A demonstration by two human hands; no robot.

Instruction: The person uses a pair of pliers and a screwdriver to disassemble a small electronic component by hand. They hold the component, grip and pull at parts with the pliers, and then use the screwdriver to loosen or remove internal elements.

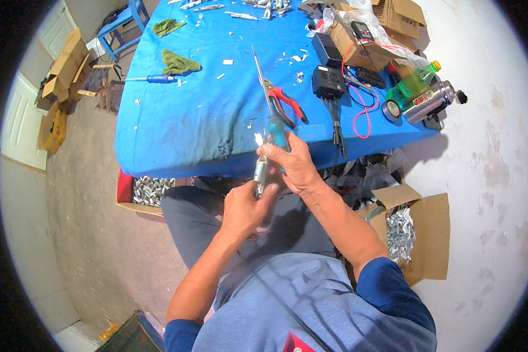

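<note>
My left hand (244,206) is closed around the lower end of a small silver metal cylinder (260,170), held upright above my lap by the table's near edge. A white piece (259,139) sticks out at its top. My right hand (297,163) grips a screwdriver (278,134) with a teal handle, its long thin shaft pointing away over the table. The right thumb and finger also touch the cylinder's upper end. Just beyond, on the blue cloth (182,135), lie red-handled pliers (288,105), partly behind the screwdriver's shaft.
A box of silver cylinders (149,190) stands below the table at left; a cardboard box of metal parts (400,234) at right. Green rags (179,63), a blue screwdriver (160,78), a black adapter (328,82) with cables, a green bottle (413,82) and a steel flask (429,101) lie on the table.
</note>
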